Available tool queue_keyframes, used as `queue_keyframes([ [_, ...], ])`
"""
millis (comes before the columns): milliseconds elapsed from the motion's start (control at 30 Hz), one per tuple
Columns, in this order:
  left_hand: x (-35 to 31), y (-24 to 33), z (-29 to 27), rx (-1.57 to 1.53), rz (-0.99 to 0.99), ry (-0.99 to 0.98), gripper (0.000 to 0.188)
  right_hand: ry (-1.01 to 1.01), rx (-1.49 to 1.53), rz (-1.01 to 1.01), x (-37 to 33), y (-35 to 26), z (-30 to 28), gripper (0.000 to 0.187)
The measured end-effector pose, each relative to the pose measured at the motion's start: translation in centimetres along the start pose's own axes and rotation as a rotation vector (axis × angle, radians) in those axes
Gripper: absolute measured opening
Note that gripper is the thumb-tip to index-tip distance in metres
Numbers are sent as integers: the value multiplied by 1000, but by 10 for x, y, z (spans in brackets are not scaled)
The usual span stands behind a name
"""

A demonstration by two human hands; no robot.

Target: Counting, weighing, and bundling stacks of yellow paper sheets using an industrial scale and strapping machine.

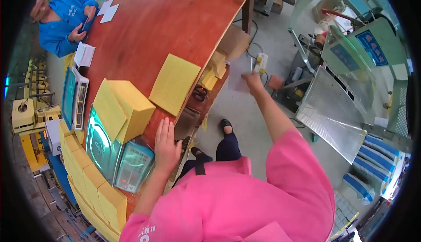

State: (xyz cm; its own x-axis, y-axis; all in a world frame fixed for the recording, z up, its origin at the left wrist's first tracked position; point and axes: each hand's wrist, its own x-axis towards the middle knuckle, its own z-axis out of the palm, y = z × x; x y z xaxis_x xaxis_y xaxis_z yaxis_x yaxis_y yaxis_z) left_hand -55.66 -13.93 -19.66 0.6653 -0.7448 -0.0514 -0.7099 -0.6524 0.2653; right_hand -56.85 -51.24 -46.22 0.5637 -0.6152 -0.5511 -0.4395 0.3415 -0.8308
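My left hand (166, 147) lies with its fingers stretched out at the edge of the red table (144, 22), just right of a weighing scale's keypad (134, 163). A tall block of yellow paper (133, 108) stands on the scale's shiny plate (98, 143), with a yellow sheet (109, 108) leaning against its side. Beyond my fingers lies a flat yellow pad (174, 84). My right arm reaches out over the floor. At its end my right hand (253, 84) is closed on a thin see-through sheet (237, 77), smeared by motion.
Yellow stacks (90, 172) line the left side. A second scale (74, 99) stands behind. Across the table a person in blue (66, 16) handles a card. A machine with a metal tray (331, 110) is at right. A power strip (261, 62) lies on the floor.
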Motion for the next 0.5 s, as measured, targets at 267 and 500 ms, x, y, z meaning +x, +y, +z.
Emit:
queue_keyframes([
  [267, -4, -18, 13, 20, 16, 89, 60, -53, -1153, -569, 179, -78, 72, 36],
  [500, 1, -19, 19, -14, 73, 224, 40, -27, -1058, -917, 195, 20, 89, 31],
])
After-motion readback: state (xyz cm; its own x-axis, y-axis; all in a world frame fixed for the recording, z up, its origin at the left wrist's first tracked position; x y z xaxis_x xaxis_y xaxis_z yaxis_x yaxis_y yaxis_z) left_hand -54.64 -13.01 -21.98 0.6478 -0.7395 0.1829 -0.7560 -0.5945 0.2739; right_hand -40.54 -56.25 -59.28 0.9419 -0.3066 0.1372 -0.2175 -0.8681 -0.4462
